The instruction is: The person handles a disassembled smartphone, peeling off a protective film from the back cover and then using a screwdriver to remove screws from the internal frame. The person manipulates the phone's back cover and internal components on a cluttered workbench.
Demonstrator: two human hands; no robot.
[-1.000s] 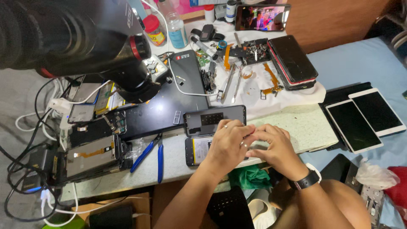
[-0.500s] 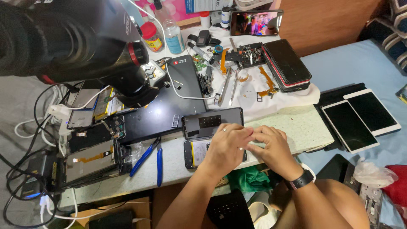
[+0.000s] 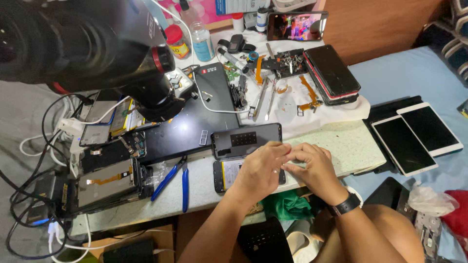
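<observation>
A phone repair bench: beyond the hands (image 3: 287, 168) lie opened phones (image 3: 246, 140), loose flex cables (image 3: 309, 97) and tweezers (image 3: 261, 100); blue pliers (image 3: 178, 178) sit left of them.

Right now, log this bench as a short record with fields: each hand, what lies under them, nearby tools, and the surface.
left hand: over the opened phone body, fingers bent, touching the right hand
right hand: beside it, black wristwatch on the wrist
under hands: opened phone body with yellow-labelled battery
just behind: dark phone back cover, lying flat
nearby tool: blue-handled pliers, left of the hands
surface: pale speckled worktop
what the fingers pinch: hidden
</observation>
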